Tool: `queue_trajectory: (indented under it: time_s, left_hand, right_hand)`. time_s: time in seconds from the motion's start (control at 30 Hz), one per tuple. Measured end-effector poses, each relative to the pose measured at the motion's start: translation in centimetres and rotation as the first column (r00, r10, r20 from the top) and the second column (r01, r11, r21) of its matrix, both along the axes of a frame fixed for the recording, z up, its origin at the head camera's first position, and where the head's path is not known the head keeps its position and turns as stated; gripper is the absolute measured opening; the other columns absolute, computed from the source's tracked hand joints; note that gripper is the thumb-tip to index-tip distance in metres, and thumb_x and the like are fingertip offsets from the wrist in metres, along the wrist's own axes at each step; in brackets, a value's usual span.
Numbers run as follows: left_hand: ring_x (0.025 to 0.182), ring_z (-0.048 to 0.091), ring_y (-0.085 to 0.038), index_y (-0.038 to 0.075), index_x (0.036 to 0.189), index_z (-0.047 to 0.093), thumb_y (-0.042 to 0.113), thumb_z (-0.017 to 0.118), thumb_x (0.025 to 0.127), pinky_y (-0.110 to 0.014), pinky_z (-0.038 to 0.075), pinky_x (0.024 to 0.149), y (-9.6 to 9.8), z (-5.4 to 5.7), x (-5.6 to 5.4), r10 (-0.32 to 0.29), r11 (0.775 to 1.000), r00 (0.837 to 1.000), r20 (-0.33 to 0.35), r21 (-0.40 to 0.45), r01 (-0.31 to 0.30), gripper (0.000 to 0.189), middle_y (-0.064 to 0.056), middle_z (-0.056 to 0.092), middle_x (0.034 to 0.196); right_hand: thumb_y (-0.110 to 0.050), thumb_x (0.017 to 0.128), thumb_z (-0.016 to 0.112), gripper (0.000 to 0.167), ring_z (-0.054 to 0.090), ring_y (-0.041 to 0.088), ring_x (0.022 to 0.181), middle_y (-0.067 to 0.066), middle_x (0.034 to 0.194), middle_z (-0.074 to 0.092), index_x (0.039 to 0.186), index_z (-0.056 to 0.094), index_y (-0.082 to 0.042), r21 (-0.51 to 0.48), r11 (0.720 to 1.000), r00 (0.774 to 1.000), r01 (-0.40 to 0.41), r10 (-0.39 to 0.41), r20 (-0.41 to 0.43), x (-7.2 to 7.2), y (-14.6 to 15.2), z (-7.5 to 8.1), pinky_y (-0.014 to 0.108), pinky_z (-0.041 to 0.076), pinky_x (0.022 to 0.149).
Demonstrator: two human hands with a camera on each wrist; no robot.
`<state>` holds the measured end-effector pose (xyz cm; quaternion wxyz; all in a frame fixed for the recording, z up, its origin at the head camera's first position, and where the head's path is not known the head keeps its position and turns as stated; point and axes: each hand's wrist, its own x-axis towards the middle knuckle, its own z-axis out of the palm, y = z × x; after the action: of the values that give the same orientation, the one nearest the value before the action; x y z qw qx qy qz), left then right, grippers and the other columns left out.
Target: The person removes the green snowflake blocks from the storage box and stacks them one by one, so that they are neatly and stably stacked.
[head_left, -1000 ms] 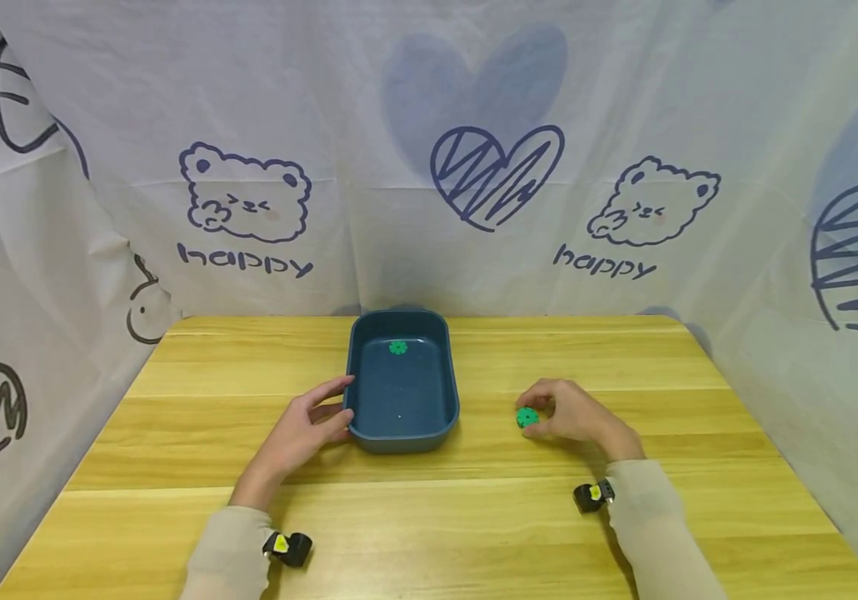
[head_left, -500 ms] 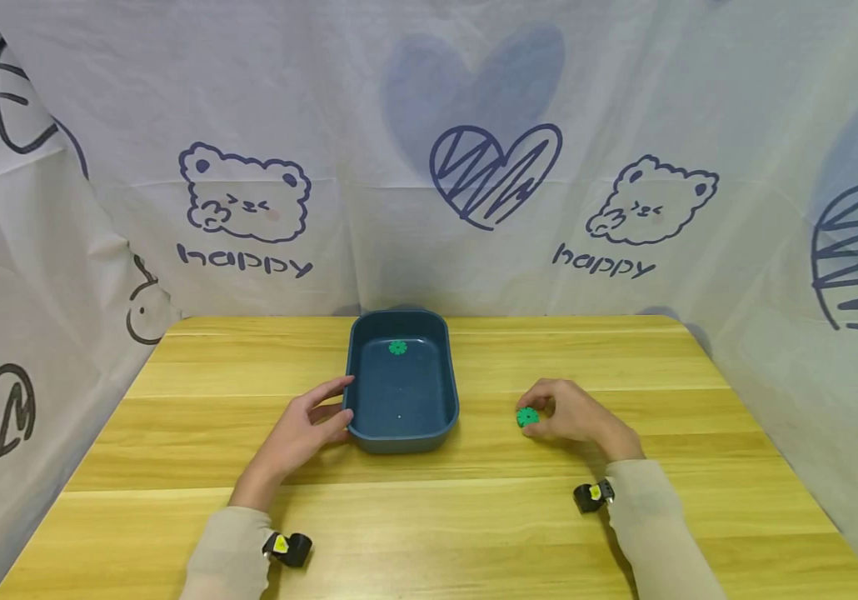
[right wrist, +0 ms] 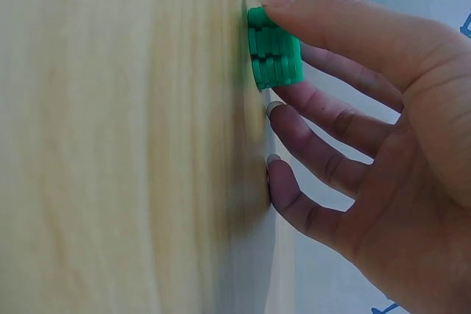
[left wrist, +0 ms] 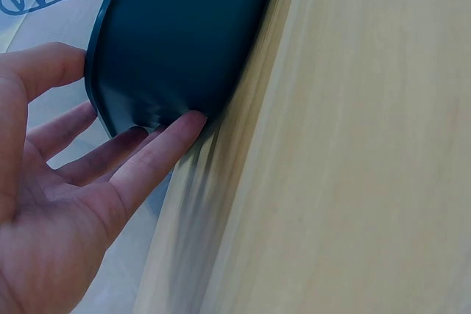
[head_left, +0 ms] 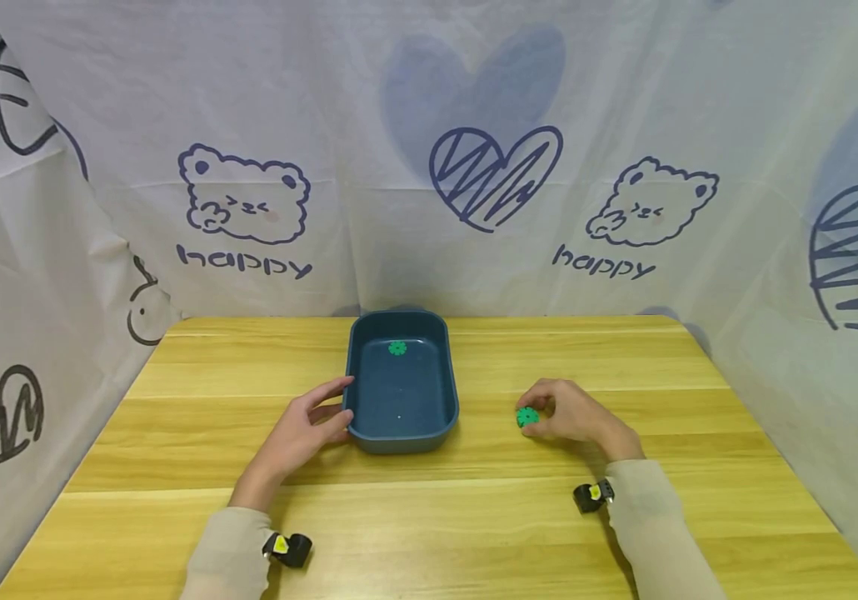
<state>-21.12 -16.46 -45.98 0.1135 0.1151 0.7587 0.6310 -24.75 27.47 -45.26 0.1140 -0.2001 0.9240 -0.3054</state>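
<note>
My right hand [head_left: 573, 413] pinches a short stack of green notched discs [right wrist: 277, 56] between thumb and fingers, low at the tabletop to the right of the bin. The round top disc [head_left: 527, 417] shows slots around its edge and a small hole in the middle. A dark blue plastic bin [head_left: 402, 446] stands left of that stack. Fingertips of my left hand [head_left: 307, 432] touch the bin's left side, spread along the outer wall, as the left wrist view also shows. One flat green notched disc [head_left: 397, 347] lies inside the bin, near its far end.
The wooden table [head_left: 429, 533] runs back to a white printed cloth [head_left: 369, 208] hanging behind it, with more cloth at both sides. Black wrist cameras [head_left: 290, 550] are strapped over the beige sleeves [head_left: 661, 517].
</note>
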Motion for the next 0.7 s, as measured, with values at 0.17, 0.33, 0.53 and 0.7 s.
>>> queue_trajectory:
  time_s: [0.17,0.33,0.53,0.7]
  left_hand:
    - [0.138,0.052,-0.047,0.006,0.158,0.04,0.013,0.063,0.103,-0.038,0.063,0.094,0.0,0.0,0.0,0.0,1.0,1.0,0.0,0.003,0.0,0.06,-0.025,0.036,0.162]
    - [0.139,0.052,-0.047,0.006,0.158,0.04,0.013,0.063,0.103,-0.038,0.063,0.094,0.0,0.0,0.0,0.004,1.0,1.0,0.001,0.001,-0.004,0.06,-0.025,0.036,0.162]
    - [0.139,0.052,-0.047,0.007,0.158,0.04,0.013,0.062,0.103,-0.038,0.063,0.095,0.2,0.0,0.1,-0.003,1.0,1.0,0.003,0.011,0.003,0.06,-0.025,0.035,0.163]
    - [0.138,0.053,-0.045,0.008,0.158,0.04,0.012,0.062,0.103,-0.037,0.063,0.094,0.2,0.1,0.1,0.007,1.0,1.0,0.007,-0.001,-0.007,0.059,-0.023,0.036,0.163]
  right_hand:
    - [-0.022,0.084,0.086,0.034,0.061,0.017,0.097,0.003,0.111,0.072,0.116,0.076,-0.012,-0.001,1.0,1.0,-0.003,0.003,0.002,-0.1,0.0,0.0,0.034,0.056,0.087]
    - [-0.023,0.084,0.086,0.041,0.064,0.02,0.104,0.005,0.116,0.072,0.121,0.073,-0.011,-0.004,1.0,1.0,-0.002,0.002,0.02,0.0,0.3,0.1,0.045,0.058,0.096]
    - [-0.023,0.086,0.085,0.044,0.062,0.025,0.111,0.006,0.121,0.071,0.126,0.072,-0.012,-0.045,0.999,0.999,0.021,-0.02,0.025,0.1,0.3,0.8,0.046,0.057,0.098]
    - [-0.021,0.09,0.08,0.039,0.061,0.031,0.114,0.012,0.126,0.07,0.126,0.071,-0.009,-0.114,0.993,1.0,0.003,-0.004,-0.006,-0.1,-0.8,2.1,0.049,0.057,0.097]
